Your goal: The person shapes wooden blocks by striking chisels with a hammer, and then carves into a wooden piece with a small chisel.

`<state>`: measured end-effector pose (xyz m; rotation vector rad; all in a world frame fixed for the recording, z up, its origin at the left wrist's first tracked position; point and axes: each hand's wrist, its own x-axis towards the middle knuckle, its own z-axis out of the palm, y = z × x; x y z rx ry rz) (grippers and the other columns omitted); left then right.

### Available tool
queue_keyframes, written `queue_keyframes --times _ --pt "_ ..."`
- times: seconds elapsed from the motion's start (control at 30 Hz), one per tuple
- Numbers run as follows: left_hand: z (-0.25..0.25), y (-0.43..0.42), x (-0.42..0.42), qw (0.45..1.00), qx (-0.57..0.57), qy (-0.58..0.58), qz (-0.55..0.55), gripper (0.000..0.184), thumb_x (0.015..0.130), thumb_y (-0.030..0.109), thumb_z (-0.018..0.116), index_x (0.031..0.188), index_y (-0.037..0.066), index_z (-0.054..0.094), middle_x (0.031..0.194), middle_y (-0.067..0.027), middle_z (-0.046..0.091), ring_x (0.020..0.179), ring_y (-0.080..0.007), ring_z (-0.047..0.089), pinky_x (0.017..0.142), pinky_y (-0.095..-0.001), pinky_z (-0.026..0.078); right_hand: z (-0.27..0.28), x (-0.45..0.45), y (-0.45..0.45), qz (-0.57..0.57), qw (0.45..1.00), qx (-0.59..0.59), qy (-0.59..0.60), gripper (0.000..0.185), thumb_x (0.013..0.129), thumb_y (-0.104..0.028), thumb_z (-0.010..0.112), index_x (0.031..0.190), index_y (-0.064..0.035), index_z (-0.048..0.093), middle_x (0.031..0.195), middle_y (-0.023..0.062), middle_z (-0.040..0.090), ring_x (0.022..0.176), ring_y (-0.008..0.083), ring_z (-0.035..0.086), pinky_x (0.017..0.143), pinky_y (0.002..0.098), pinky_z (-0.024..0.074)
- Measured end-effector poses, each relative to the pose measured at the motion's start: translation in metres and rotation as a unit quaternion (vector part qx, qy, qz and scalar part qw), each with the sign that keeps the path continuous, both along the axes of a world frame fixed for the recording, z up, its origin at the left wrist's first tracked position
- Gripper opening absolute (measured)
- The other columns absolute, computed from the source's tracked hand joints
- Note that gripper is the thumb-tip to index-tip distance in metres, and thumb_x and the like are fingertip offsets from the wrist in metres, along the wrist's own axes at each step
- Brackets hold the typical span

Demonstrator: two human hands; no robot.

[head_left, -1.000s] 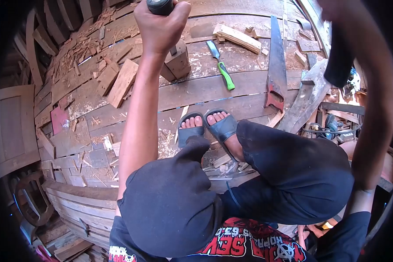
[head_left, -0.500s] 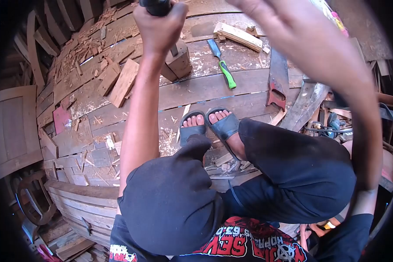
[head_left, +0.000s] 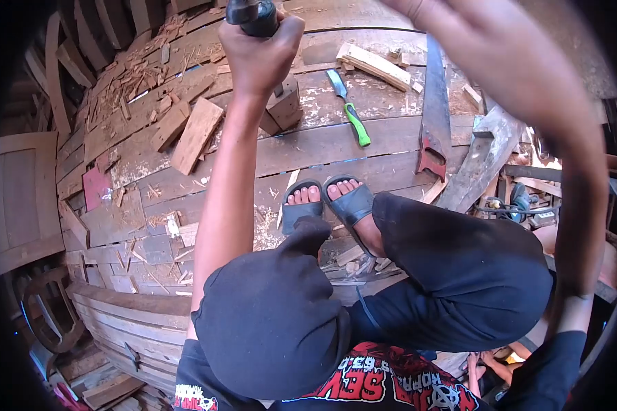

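Note:
My left hand (head_left: 264, 58) is closed around a black rounded object (head_left: 259, 22) at the top edge; its upper end is cut off, so I cannot make out its kind. Just beyond that wrist stands a wooden block (head_left: 281, 109). My right hand (head_left: 469, 27) is raised at the upper right, its fingers mostly outside the view. Between the two arms a chisel (head_left: 352, 116) with a green handle lies on the planks. A handsaw (head_left: 434, 109) with a red handle rests below my right hand, apart from it.
Wood offcuts (head_left: 197, 137) and shavings litter the plank floor (head_left: 260, 164). A light wood piece (head_left: 373, 65) lies beyond the chisel. At right are a timber beam (head_left: 483, 161) and a power tool with a cord (head_left: 521, 198). Another person's hands (head_left: 483, 366) show at the bottom.
My left hand and the black object have shifted slightly down and right in view. My right hand has moved up and right, showing more of the saw blade.

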<state>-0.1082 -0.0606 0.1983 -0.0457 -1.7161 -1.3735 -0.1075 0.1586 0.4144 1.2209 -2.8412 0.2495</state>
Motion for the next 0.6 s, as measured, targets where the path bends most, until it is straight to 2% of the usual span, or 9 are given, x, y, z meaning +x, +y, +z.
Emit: queue_keyframes --times 0.07,0.13,0.2,0.27,0.3,0.4,0.47,0.53,0.6 --pt "0.0 -0.004 0.001 0.999 -0.03 -0.007 0.025 0.015 0.082 -0.001 0.073 0.075 0.005 0.06 0.069 0.0047 0.058 0.062 -0.0035 0.053 0.058 -0.0216 0.044 0.003 0.003 -0.001 -0.013 0.992 -0.086 0.09 0.053 0.115 -0.042 0.042 0.101 0.0008 0.069 0.072 0.0076 0.062 0.066 0.0192 0.061 0.069 0.0368 0.0558" --pt "0.002 0.001 0.007 0.998 -0.035 -0.031 0.041 0.017 0.08 -0.002 0.07 0.075 0.006 0.056 0.068 0.005 0.055 0.062 -0.0041 0.051 0.057 -0.0228 0.042 -0.027 -0.001 0.015 -0.015 0.965 -0.179 0.19 0.049 0.115 -0.04 0.044 0.099 0.0002 0.068 0.07 0.0049 0.06 0.063 0.0168 0.059 0.066 0.0348 0.0541" --pt "0.006 0.009 0.007 0.998 -0.009 -0.042 0.041 0.021 0.08 -0.004 0.067 0.076 0.008 0.05 0.068 0.0051 0.05 0.061 -0.0055 0.048 0.055 -0.0249 0.039 -0.034 -0.011 0.038 0.039 0.974 -0.117 0.189 0.04 0.113 -0.036 0.049 0.109 -0.001 0.068 0.081 0.0088 0.063 0.074 0.0202 0.062 0.071 0.0372 0.053" --pt "0.014 0.017 0.009 0.999 0.025 -0.012 0.042 0.016 0.079 0.0 0.072 0.074 0.005 0.058 0.069 0.0052 0.057 0.062 -0.0037 0.053 0.058 -0.0217 0.044 -0.03 -0.02 0.047 0.103 0.973 -0.062 0.197 0.034 0.111 -0.031 0.053 0.12 -0.0022 0.068 0.092 0.0127 0.066 0.084 0.0236 0.065 0.077 0.0397 0.0518" --pt "0.01 0.011 0.006 0.999 -0.012 0.005 0.051 0.016 0.079 0.0 0.072 0.074 0.006 0.058 0.069 0.0052 0.057 0.062 -0.0042 0.053 0.058 -0.022 0.044 -0.026 -0.024 0.045 0.137 0.967 -0.039 0.209 0.033 0.11 -0.029 0.056 0.125 -0.0028 0.068 0.098 0.0147 0.068 0.09 0.0253 0.067 0.08 0.0409 0.0513" --pt "0.005 0.012 0.006 1.0 0.014 0.01 0.012 0.016 0.079 0.001 0.072 0.074 0.004 0.057 0.064 0.0026 0.058 0.059 -0.005 0.053 0.054 -0.0243 0.045 -0.033 0.0 0.023 -0.009 0.996 0.002 -0.091 0.043 0.109 -0.037 0.06 0.129 0.0003 0.069 0.105 0.016 0.071 0.096 0.0268 0.067 0.089 0.0398 0.0508" --pt "0.01 0.019 0.006 0.999 0.023 -0.002 0.034 0.016 0.079 0.0 0.071 0.074 0.004 0.056 0.065 0.0019 0.058 0.059 -0.0052 0.053 0.054 -0.0245 0.044 -0.014 -0.001 0.019 0.002 0.997 0.034 -0.075 0.047 0.109 -0.041 0.06 0.13 0.0005 0.069 0.107 0.0115 0.07 0.097 0.0217 0.066 0.088 0.0359 0.0512" --pt "0.011 0.016 0.009 0.999 0.02 -0.013 0.041 0.016 0.079 -0.001 0.071 0.075 0.004 0.056 0.066 0.0023 0.058 0.061 -0.0049 0.054 0.055 -0.0241 0.045 0.007 -0.003 0.022 0.014 0.994 -0.059 -0.088 0.044 0.11 -0.041 0.058 0.126 -0.0011 0.068 0.1 0.0072 0.066 0.091 0.0173 0.061 0.082 0.032 0.05" --pt "0.01 0.012 0.008 1.0 0.005 -0.01 0.027 0.016 0.081 -0.001 0.07 0.075 0.005 0.057 0.069 0.0036 0.058 0.062 -0.004 0.054 0.058 -0.0232 0.045 0.016 -0.02 0.033 0.12 0.978 -0.168 -0.042 0.039 0.112 -0.04 0.052 0.115 -0.0032 0.064 0.089 0.0021 0.06 0.079 0.0127 0.055 0.071 0.0286 0.0477"
